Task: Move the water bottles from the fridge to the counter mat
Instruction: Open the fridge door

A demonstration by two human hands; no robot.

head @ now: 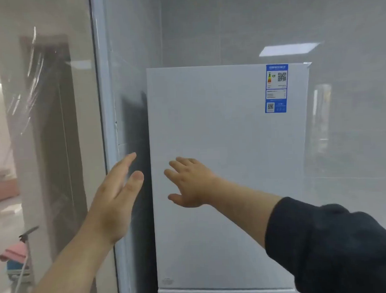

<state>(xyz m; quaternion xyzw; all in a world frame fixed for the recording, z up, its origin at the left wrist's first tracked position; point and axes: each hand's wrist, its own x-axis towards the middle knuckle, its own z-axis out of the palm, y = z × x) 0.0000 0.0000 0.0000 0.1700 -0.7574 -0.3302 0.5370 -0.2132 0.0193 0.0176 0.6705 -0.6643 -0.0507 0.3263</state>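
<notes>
A white fridge point(228, 171) stands straight ahead with its upper door closed; a blue energy label point(276, 88) is stuck near the door's top right. My left hand point(114, 198) is open, fingers stretched toward the dark gap at the door's left edge. In front of the door's left part my right hand point(189, 182) is open with fingers spread; whether it touches the door I cannot tell. No water bottles and no counter mat are in view.
A glass partition with a pale frame point(105, 128) runs down the left, close beside the fridge. Behind the glass are a doorway, a pink cloth point(14, 253) and a blue item low down. Grey tiled wall point(353, 139) lies to the fridge's right.
</notes>
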